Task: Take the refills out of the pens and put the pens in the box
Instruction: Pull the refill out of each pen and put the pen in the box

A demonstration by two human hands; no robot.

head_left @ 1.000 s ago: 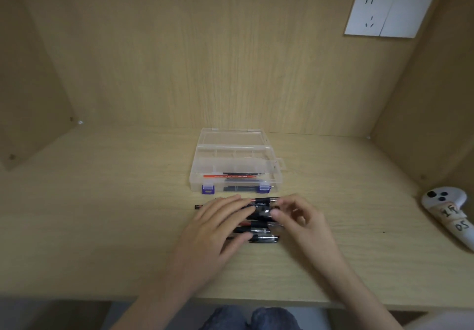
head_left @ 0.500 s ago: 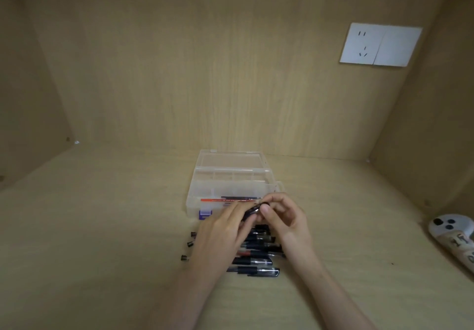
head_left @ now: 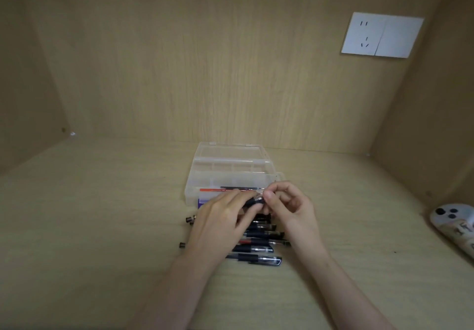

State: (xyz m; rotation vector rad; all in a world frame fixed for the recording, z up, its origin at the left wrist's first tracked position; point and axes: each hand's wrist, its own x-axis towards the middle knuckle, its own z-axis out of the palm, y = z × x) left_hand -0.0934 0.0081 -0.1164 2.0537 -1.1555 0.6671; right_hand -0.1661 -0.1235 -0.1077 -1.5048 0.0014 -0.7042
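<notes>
Hands meet just in front of the box (head_left: 230, 176): the left hand (head_left: 220, 217) is closed around the body of one pen (head_left: 254, 200), and the right hand (head_left: 289, 206) pinches its end with thumb and finger, probably because one hand must hold the body firm while the other unscrews it to free the refill. Other pens (head_left: 259, 249) lie in a row on the worktop (head_left: 102, 227) under the hands, near the open clear box, so each finished one has only a short way to go.

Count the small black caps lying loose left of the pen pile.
3: two close together by the left hand's knuckles, one nearer the wrist. The hand may hide more.
</notes>
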